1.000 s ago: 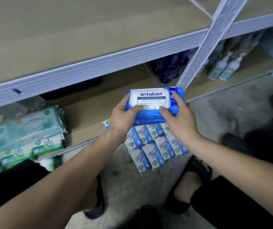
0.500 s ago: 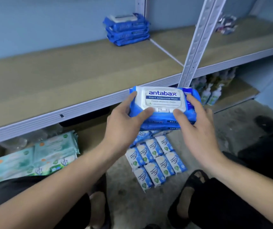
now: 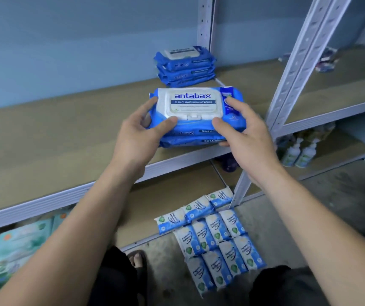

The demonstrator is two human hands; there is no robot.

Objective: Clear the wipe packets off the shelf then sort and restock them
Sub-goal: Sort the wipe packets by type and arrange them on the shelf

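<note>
Shelf board (image 3: 66, 133) is stretching toward the frame's left. Over its front edge at centre, left hand (image 3: 137, 138) and right hand (image 3: 249, 138) are holding blue wipe packets (image 3: 190, 102), each grip clamped on them. Behind, stacked packets (image 3: 183, 67) are sitting; at right, post (image 3: 292, 74) is standing.

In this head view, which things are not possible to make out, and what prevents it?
All in the head view:
- blue packs: their count is unclear; the left hand and right hand cover the sides.
- green packets: labels blurred, partly under the shelf.
- bottles: labels too small to read.
- bundle at upper right: blurred, cannot be identified.
</note>
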